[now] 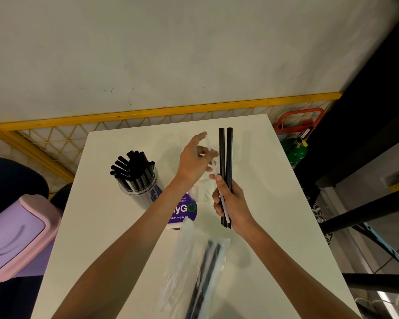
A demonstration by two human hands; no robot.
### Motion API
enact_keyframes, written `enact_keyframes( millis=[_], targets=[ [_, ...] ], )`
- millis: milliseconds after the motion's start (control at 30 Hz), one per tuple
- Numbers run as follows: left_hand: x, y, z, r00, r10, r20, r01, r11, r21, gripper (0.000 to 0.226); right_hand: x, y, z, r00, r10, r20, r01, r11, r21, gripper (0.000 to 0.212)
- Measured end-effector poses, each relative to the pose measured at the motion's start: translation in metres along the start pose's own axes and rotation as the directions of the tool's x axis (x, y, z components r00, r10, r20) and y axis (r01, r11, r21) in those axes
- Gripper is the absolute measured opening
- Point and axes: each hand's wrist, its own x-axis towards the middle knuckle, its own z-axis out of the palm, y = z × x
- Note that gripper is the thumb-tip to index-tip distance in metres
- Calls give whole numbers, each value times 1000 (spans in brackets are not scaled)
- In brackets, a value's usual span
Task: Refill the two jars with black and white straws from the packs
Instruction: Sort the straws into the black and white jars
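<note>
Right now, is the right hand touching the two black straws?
Touching. The head view shows the right hand curled round the two black straws near their lower ends.

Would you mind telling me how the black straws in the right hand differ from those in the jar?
The held black straws number two and lie parallel, side by side; the jar's black straws are many and fan out, leaning left. The held pair sits in the right hand beside a white straw; the jar's bundle stands in a clear jar. Both sets are black tubes.
</note>
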Motion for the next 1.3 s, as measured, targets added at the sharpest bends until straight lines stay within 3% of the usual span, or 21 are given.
enact_keyframes(
  millis=[100, 167, 300, 367, 433, 700, 933, 1133, 1300],
  targets=[
    [4, 12, -13, 995, 42, -86, -46, 998, -37, 51, -2, 3, -3, 999, 40, -16, -39, 997, 60, 18],
    [11, 27, -28, 965, 163, -204, -169, 986, -12, 52, -2, 4, -6, 999, 37, -37, -35, 997, 62, 18],
    [21, 63, -54, 772, 538, -339, -510, 842, 175, 51, -3, 4, -8, 998, 14, -60, -13, 1000, 5, 21],
    [24, 75, -59, 698, 624, -351, -569, 781, 256, 49, -2, 4, -6, 998, 8, -59, -9, 1000, -15, 21],
    [25, 78, -59, 667, 674, -317, -597, 739, 313, 46, -1, 4, -5, 998, 9, -55, -11, 1000, -22, 21],
    [22, 30, -36, 673, 724, -152, -595, 652, 470, 43, -1, 4, -7, 998, 35, -47, -36, 999, -25, 20],
    [17, -16, -18, 783, 619, -56, -511, 692, 510, 42, 1, 3, -9, 997, 58, -46, -59, 998, -17, 20],
    [10, -54, -15, 832, 543, 114, -480, 602, 638, 37, 4, 0, -10, 997, 56, -59, -56, 998, 4, 22],
    [0, -48, -17, 862, 506, 31, -385, 613, 690, 47, 6, 1, -12, 997, 54, -62, -53, 998, 13, 22]
  ],
)
